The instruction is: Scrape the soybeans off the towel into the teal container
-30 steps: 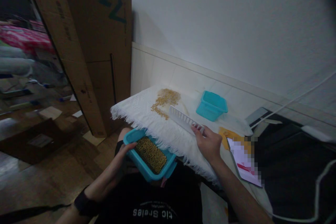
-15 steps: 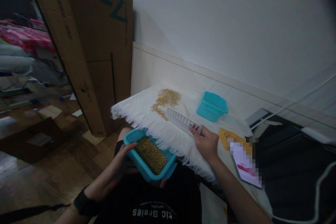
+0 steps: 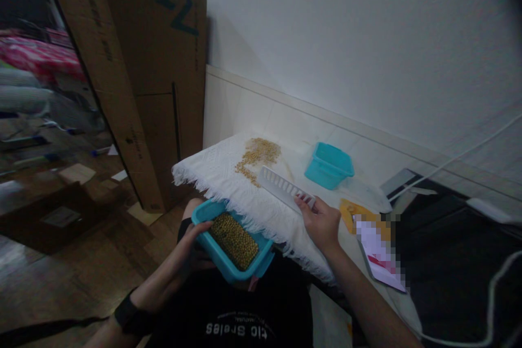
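My left hand (image 3: 194, 250) grips the left side of a teal plastic container (image 3: 226, 273), thumb over its rim. It is held at my lap, just under the table's fringed edge, with many round yellowish beans (image 3: 234, 240) inside. In my right hand (image 3: 322, 221) is a white slotted plastic strip (image 3: 281, 186), pinched at its near end. The strip's far end rests close to loose beans (image 3: 261, 152) spread on the white cloth (image 3: 212, 166). A second teal container (image 3: 329, 167) stands further back, to the right of the beans.
A phone (image 3: 383, 263) with a lit screen and a yellow packet (image 3: 350, 212) lie at the right, beside a black surface (image 3: 457, 250) and a white cable (image 3: 491, 299). A tall cardboard box (image 3: 159, 65) stands at the left. The wall (image 3: 346, 38) rises behind the table.
Almost nothing differs. Both hands keep their hold, and the slotted strip has shifted at most very slightly.
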`<state>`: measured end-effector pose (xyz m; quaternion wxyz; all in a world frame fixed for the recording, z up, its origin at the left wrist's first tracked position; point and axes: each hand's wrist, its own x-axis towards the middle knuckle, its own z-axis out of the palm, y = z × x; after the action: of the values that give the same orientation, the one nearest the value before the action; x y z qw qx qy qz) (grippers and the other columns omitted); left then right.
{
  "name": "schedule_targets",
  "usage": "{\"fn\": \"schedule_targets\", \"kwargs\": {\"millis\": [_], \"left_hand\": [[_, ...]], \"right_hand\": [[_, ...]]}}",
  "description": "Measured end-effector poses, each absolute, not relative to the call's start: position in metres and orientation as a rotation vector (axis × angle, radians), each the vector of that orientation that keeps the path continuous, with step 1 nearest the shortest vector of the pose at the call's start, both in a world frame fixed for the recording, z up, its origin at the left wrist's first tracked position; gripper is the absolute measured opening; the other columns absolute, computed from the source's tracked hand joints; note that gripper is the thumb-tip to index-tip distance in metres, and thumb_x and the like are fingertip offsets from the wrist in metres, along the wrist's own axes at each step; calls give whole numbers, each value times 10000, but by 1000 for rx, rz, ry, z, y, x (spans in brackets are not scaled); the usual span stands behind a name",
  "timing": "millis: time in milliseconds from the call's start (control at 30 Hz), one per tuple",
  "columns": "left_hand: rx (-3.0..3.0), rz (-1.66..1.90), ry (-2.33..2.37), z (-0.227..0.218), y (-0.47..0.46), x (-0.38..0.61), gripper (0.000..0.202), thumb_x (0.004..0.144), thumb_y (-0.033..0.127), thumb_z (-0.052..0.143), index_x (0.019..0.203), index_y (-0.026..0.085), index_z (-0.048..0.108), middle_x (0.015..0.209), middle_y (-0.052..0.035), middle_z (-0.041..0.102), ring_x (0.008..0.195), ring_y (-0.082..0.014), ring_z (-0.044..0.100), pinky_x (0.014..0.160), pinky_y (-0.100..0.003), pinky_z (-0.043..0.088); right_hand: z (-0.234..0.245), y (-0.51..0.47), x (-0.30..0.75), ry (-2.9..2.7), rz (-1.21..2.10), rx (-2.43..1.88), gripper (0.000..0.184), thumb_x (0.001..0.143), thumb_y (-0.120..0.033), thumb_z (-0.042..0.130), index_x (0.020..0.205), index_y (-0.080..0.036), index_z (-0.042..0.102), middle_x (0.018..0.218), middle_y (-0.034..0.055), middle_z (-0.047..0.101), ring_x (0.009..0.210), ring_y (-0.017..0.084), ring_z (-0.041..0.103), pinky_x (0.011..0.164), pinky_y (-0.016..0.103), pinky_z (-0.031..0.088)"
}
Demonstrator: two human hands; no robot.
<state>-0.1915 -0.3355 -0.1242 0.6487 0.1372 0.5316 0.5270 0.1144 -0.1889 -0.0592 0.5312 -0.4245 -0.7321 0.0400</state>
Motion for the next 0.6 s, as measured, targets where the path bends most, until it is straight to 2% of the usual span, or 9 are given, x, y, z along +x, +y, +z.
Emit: {"fn": "schedule_targets", "kwargs": {"millis": [233, 600], "left_hand": [[327, 1205, 1201, -121, -336, -192, 993, 829, 679, 868, 1638, 257, 477, 1302, -186, 787, 933, -349, 817, 874, -516, 665], [335, 1213, 1202, -120, -337, -191, 1032, 814, 689, 876, 1656, 250, 472, 1320, -202, 783, 960, -368, 810, 910, -552, 659]], "right_hand": [[-61, -188, 114, -1714, 124, -1013, 448, 978, -623, 767, 858, -203, 868, 741, 64, 850, 617, 233, 798, 578, 278, 604], [-62, -192, 114, -1770, 149, -994, 442, 979, -630, 772, 861, -216, 870, 744, 54, 856, 616, 254, 820, 592, 304, 635]]}}
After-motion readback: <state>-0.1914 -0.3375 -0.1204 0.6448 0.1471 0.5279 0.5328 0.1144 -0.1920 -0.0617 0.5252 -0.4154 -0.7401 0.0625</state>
